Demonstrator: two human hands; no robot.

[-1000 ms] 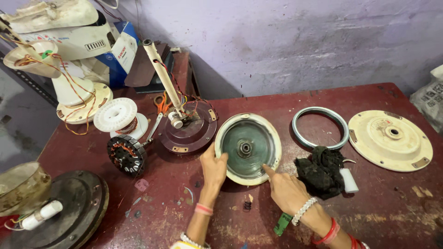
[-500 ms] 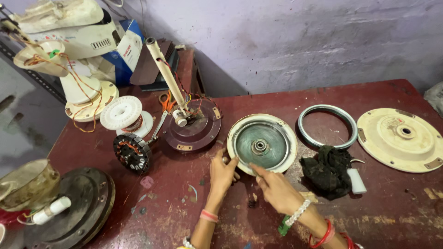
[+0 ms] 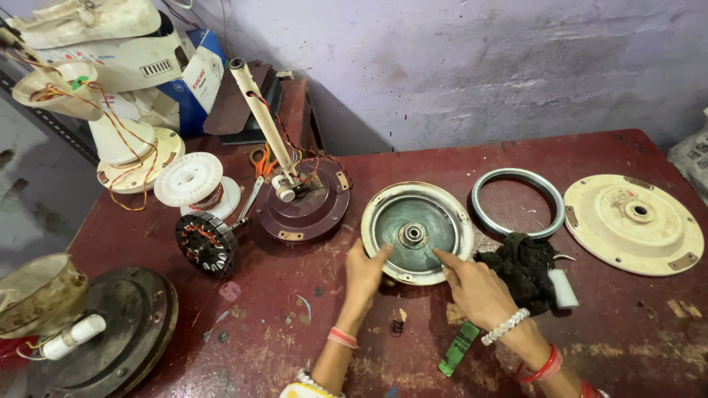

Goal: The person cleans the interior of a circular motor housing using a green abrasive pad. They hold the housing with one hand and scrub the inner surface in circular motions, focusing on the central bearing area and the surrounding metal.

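A round fan motor cover (image 3: 387, 221), cream at the rim and greenish inside with a bearing at its centre, lies open side up in the middle of the dark red table (image 3: 627, 332). My left hand (image 3: 363, 274) grips its near left rim, thumb on top of the edge. My right hand (image 3: 478, 289) holds the near right rim, its index finger stretched onto the inner surface. Beaded and thread bracelets are on both wrists.
Right of the cover lie a black cloth (image 3: 525, 267), a metal ring (image 3: 516, 177) and a cream round plate (image 3: 634, 225). To the left are a brown motor base with a rod (image 3: 306, 214), a wound stator (image 3: 206, 243), a white spool (image 3: 190, 179) and fan housings. A green piece (image 3: 459, 348) lies near the front edge.
Both hands have stayed at the cover's near rim. The left hand has slipped from the left side toward the near edge, and the view has shifted slightly.
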